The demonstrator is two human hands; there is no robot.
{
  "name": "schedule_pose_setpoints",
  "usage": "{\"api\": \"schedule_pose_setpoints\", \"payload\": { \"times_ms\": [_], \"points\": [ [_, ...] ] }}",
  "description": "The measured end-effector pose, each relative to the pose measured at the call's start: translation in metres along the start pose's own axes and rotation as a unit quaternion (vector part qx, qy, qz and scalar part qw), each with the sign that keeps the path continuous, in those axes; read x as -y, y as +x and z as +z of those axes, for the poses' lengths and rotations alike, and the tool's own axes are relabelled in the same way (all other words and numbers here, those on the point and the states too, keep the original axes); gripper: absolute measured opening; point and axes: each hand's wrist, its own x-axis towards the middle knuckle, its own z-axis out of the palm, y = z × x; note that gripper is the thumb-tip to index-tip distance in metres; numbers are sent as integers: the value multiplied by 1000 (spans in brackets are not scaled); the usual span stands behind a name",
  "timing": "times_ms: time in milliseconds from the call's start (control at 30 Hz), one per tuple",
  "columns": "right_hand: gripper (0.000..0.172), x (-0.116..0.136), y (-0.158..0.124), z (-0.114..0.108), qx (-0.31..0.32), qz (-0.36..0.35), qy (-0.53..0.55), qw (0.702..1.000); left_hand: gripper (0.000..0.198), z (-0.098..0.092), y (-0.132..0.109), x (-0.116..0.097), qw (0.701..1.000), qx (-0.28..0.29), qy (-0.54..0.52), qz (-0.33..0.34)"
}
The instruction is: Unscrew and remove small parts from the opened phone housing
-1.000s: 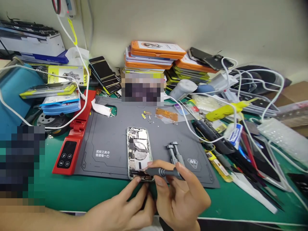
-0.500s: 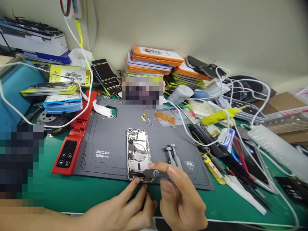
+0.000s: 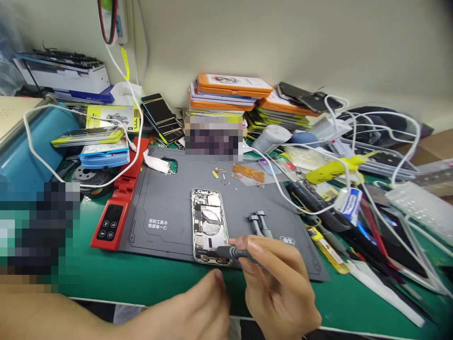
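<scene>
An opened phone, its inner parts facing up, lies on the dark grey mat at the near edge, its long side running away from the person. The left hand is just short of the phone's near end, with a strip of green surface showing between them. Its fingers bend inward and the palm is turned out of view, so how far it is closed, and whether it has hold of anything, cannot be told.

The right hand is to the right of the phone and a little nearer the person. Thumb and fingers close around a slim grey tool, which slants leftward over the phone's near end; whether its tip touches the parts there is too small to tell. The foremost fingertips are close beside the phone's right edge.

Two grey tools lie side by side on the mat, right of the phone, beyond the right hand.
</scene>
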Motion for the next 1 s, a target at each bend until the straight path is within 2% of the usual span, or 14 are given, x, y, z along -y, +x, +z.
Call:
{"api": "schedule_pose_setpoints", "payload": {
  "times_ms": [33, 67, 133, 167, 233, 267, 367, 433, 500, 567, 767, 1000],
  "points": [
    [64, 0, 1, 0, 2, -8, 0, 1000, 33, -9, 1, 5, 1000, 3, 12, 14],
    [63, 0, 2, 1, 6, -14, 3, 1000, 30, -18, 1, 10, 1000, -19, 23, 12],
    [65, 1, 4, 2, 12, -21, 12, 1000, 21, -32, 3, 21, 997, -27, 32, -64],
    [68, 1, 4, 2, 10, -22, 14, 1000, 16, -36, 3, 27, 993, -13, 36, -114],
    [71, 1, 6, 3, 8, -20, 16, 1000, 9, -37, 4, 40, 974, 53, 52, -214],
    [71, 1, 6, 4, 9, -17, 20, 1000, 13, -35, 4, 48, 962, 90, 70, -246],
    [71, 1, 9, 5, 17, -5, 38, 999, 27, -24, 3, 73, 928, 198, 100, -299],
    [70, 2, 10, 5, 16, 3, 41, 999, 33, -18, 2, 88, 903, 263, 82, -329],
    [69, 3, 12, 5, 16, 2, 45, 999, 37, -15, 3, 97, 888, 311, 52, -336],
    [69, 3, 13, 5, 15, -6, 46, 999, 39, -14, 4, 100, 886, 332, 23, -323],
    [67, 3, 13, 5, 33, -11, 51, 998, 35, -10, 9, 95, 900, 321, -4, -294],
    [64, 4, 15, 5, 34, -19, 37, 999, 34, -4, 8, 91, 913, 312, 23, -264]
  ]
}}
